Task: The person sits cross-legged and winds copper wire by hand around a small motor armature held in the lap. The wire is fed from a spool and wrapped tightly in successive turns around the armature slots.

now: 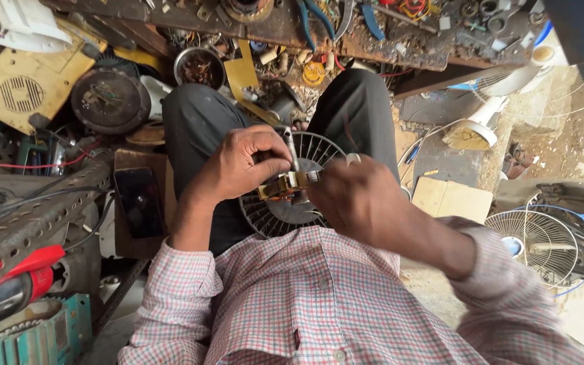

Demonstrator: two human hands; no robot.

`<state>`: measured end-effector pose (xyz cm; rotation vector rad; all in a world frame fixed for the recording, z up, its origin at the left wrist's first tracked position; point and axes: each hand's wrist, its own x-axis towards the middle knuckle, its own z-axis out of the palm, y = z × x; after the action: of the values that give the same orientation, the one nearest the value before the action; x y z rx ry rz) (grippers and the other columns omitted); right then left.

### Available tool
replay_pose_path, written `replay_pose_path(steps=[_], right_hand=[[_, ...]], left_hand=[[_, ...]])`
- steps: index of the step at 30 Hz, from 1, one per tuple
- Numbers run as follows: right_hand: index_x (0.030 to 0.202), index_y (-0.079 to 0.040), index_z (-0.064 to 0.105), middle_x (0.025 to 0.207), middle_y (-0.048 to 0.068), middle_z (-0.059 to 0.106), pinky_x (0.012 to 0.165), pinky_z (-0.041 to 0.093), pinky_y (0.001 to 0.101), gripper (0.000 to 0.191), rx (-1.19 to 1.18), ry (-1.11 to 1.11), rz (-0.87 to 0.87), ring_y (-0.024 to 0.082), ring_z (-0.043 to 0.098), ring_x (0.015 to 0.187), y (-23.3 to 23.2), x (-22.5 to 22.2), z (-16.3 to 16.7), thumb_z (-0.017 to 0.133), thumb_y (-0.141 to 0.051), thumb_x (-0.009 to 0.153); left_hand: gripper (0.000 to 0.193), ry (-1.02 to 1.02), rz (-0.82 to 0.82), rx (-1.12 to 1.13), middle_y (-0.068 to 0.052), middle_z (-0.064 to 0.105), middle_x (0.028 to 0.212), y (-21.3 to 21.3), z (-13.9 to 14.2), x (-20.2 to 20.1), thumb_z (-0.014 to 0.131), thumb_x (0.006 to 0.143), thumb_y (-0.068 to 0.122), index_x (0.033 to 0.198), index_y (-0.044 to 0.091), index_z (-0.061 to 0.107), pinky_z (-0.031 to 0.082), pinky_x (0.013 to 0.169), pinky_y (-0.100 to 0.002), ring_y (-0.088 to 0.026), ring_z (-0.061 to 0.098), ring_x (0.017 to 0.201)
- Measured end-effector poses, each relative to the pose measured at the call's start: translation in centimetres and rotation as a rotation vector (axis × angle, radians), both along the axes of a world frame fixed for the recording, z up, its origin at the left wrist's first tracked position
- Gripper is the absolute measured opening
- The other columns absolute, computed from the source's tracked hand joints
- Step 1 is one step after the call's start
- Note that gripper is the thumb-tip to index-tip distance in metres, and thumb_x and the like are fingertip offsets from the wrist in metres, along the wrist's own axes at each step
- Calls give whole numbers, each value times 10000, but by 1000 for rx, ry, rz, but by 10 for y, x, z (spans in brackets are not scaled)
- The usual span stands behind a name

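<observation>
Fingers of the left hand [238, 165] pinch a small brass-coloured motor part [285, 184] with its steel shaft over the fan grille [285, 203] on the lap — right hand [359, 203] closed at its other end (grip blurred) — seemingly mid-fitting, wanting steady alignment.

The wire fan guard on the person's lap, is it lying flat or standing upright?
Lying flat: the wire fan guard rests across the lap, spokes facing the camera, under both hands.
</observation>
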<state>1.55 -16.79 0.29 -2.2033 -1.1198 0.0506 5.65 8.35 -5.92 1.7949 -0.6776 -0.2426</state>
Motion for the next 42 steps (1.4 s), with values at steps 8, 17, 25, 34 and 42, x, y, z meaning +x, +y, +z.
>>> replay_pose_path(steps=[8, 17, 25, 34, 42], right_hand=[[941, 1, 729, 911, 121, 738, 627, 568, 397, 143, 133, -160, 161, 305, 693, 805, -50, 8, -16, 712, 0, 799], [939, -82, 740, 849, 74, 676, 662, 527, 406, 60, 201, -3, -136, 253, 646, 782, -18, 74, -77, 759, -85, 882], [800, -98, 671, 714, 54, 587, 551, 478, 414, 143, -135, -120, 96, 209, 594, 642, -1, 4, 5, 755, -191, 868], [946, -120, 785, 882, 67, 710, 647, 544, 362, 104, 107, 140, -209, 227, 681, 761, -35, 66, -89, 760, -173, 860], [850, -162, 779, 682, 47, 643, 453, 460, 414, 73, -119, -20, 85, 235, 618, 567, 2, 22, -1, 794, -229, 825]], left_hand=[[54, -599, 214, 398, -142, 601, 1404, -41, 48, -64, 680, 949, 109, 955, 77, 723, 400, 1132, -562, -352, 503, 1343], [185, -184, 433, 16, -108, 711, 1092, -42, 23, -50, 708, 984, 212, 935, 33, 698, 515, 862, -464, -304, 629, 979], [165, 152, 1, 94, -95, 714, 999, -24, 69, 22, 739, 871, 209, 960, 73, 768, 589, 852, -451, -305, 733, 946], [77, -580, 293, 176, -139, 684, 1189, -36, 27, -55, 674, 896, 126, 908, 51, 684, 475, 1012, -505, -373, 662, 1128], [124, 84, -99, 309, -80, 755, 978, -30, 63, 26, 774, 840, 223, 906, 118, 777, 556, 876, -429, -266, 722, 941]])
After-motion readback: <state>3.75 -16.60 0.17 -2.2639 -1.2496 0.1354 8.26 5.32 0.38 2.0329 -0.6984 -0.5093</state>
